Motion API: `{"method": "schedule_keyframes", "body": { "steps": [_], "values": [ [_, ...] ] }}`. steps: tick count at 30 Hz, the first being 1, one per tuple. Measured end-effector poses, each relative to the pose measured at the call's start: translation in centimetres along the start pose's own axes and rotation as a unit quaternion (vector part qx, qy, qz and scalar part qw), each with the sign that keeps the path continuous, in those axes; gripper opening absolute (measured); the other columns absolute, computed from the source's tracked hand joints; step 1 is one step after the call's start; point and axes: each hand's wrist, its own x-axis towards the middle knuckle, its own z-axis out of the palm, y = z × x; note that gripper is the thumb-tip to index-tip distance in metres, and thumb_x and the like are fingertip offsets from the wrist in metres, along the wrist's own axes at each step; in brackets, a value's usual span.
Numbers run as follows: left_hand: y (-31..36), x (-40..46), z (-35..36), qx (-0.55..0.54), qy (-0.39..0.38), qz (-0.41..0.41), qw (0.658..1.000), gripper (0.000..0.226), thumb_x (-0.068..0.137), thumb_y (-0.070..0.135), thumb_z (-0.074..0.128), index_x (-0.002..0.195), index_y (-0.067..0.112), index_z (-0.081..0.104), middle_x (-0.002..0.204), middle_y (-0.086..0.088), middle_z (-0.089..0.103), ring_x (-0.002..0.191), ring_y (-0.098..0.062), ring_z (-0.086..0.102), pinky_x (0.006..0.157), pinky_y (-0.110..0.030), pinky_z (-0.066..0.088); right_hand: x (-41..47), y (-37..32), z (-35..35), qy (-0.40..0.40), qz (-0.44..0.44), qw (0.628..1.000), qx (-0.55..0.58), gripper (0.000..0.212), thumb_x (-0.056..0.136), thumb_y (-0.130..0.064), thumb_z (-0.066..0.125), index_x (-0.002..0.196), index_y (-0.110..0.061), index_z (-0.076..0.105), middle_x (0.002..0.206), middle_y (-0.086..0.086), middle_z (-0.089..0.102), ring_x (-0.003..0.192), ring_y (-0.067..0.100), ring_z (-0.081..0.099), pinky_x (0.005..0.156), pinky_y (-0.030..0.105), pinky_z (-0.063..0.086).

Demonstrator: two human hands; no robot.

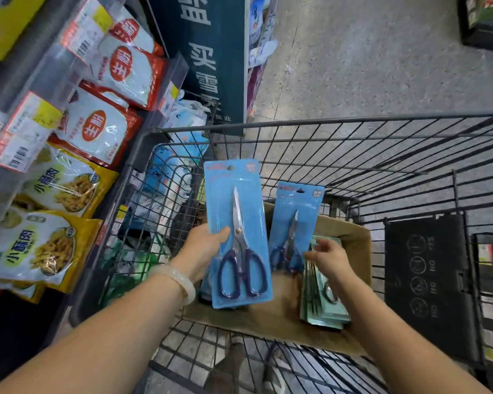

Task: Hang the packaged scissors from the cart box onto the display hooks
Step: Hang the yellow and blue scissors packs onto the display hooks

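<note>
The scissors pack is a glossy blue card under clear plastic, with shiny metal blades and dark blue plastic handles. The box is matt brown cardboard. The cart is dark metal wire. The bracelet looks smooth and milky.

Grey speckled floor; shelf left (food packets); dim.
</note>
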Motion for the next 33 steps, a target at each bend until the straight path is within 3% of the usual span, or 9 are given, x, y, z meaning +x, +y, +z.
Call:
{"method": "schedule_keyframes", "body": {
  "steps": [4,9,14,20,25,27,29,31,33],
  "values": [
    [-2.0,1.0,-0.9,0.000,0.006,-0.010,1.000,0.014,0.098,0.008,0.047,0.105,0.008,0.059,0.090,-0.007,0.067,0.077,-0.021,0.063,0.073,-0.034,0.054,5.4,0.0,0.9,0.052,0.003,0.999,-0.004,0.058,0.080,-0.009,0.071,0.129,0.001,0.042,0.118,0.014,0.056,0.106,0.028,0.057,0.080,0.030,0.044],
    [-3.5,1.7,-1.9,0.044,0.019,-0.002,0.999,0.015,0.095,0.011,0.052,0.105,0.005,0.061,0.091,-0.011,0.068,0.078,-0.024,0.065,0.071,-0.034,0.055,9.3,1.7,2.3,0.048,0.006,0.998,-0.030,0.022,0.086,-0.017,0.065,0.104,-0.005,0.059,0.113,0.020,0.065,0.099,0.033,0.064,0.090,0.049,0.052],
    [-4.2,1.2,-3.0,0.096,0.110,0.053,0.988,0.037,0.080,0.014,0.067,0.113,0.007,0.052,0.104,-0.014,0.066,0.086,-0.026,0.064,0.072,-0.036,0.055,4.5,-0.3,1.0,-0.022,-0.079,0.996,0.036,0.006,0.093,-0.008,0.053,0.094,-0.007,0.058,0.089,0.006,0.063,0.074,0.018,0.060,0.056,0.017,0.055],
    [-2.3,-3.3,-2.8,0.065,0.121,0.158,0.978,0.065,0.085,-0.014,0.044,0.135,0.029,0.039,0.117,0.004,0.049,0.091,-0.019,0.055,0.064,-0.027,0.046,-2.5,-5.3,-3.3,-0.205,-0.086,0.973,0.064,0.012,0.092,-0.011,0.055,0.099,-0.006,0.062,0.083,0.007,0.070,0.072,0.019,0.065,0.065,0.029,0.054],
    [-1.1,-8.9,-1.8,-0.014,0.084,0.133,0.987,0.022,0.070,0.019,0.059,0.086,0.023,0.074,0.096,-0.008,0.068,0.088,-0.024,0.057,0.087,-0.044,0.049,-8.3,-9.0,-2.3,-0.266,-0.127,0.955,0.031,0.013,0.093,-0.006,0.051,0.085,-0.006,0.060,0.052,-0.003,0.065,0.038,0.009,0.056,0.034,0.014,0.040],
    [-1.7,-10.6,-2.1,-0.123,0.084,0.115,0.982,0.038,0.069,0.041,0.064,0.089,0.009,0.072,0.091,-0.009,0.072,0.089,-0.026,0.061,0.089,-0.046,0.049,-10.6,-9.6,-1.4,-0.282,-0.143,0.948,0.016,0.013,0.093,-0.008,0.052,0.083,-0.007,0.061,0.062,0.003,0.067,0.045,0.013,0.057,0.039,0.016,0.040],
    [-2.5,-13.7,-2.3,-0.149,0.080,0.112,0.979,0.051,0.068,0.057,0.070,0.089,0.011,0.072,0.097,-0.007,0.073,0.088,-0.024,0.066,0.087,-0.041,0.052,-13.1,-9.6,-0.1,-0.281,-0.172,0.944,-0.009,0.012,0.088,-0.013,0.061,0.095,-0.004,0.065,0.091,0.016,0.070,0.072,0.033,0.065,0.065,0.036,0.056],
    [-3.6,-17.4,-2.7,-0.170,0.100,0.131,0.972,0.030,0.076,0.039,0.076,0.086,0.011,0.071,0.102,-0.009,0.071,0.080,-0.015,0.068,0.081,-0.030,0.055,-16.2,-9.4,1.4,-0.287,-0.185,0.939,-0.027,0.029,0.081,-0.019,0.069,0.101,0.001,0.064,0.103,0.025,0.067,0.089,0.046,0.064,0.086,0.055,0.051],
    [-5.2,-20.4,-3.7,-0.204,0.118,0.147,0.961,0.018,0.086,0.018,0.067,0.095,0.003,0.068,0.104,-0.010,0.069,0.078,-0.017,0.067,0.080,-0.031,0.054,-19.2,-8.8,2.7,-0.313,-0.199,0.928,-0.021,0.022,0.085,-0.019,0.066,0.097,-0.001,0.062,0.092,0.018,0.067,0.075,0.032,0.063,0.076,0.040,0.052]
  ]
}}
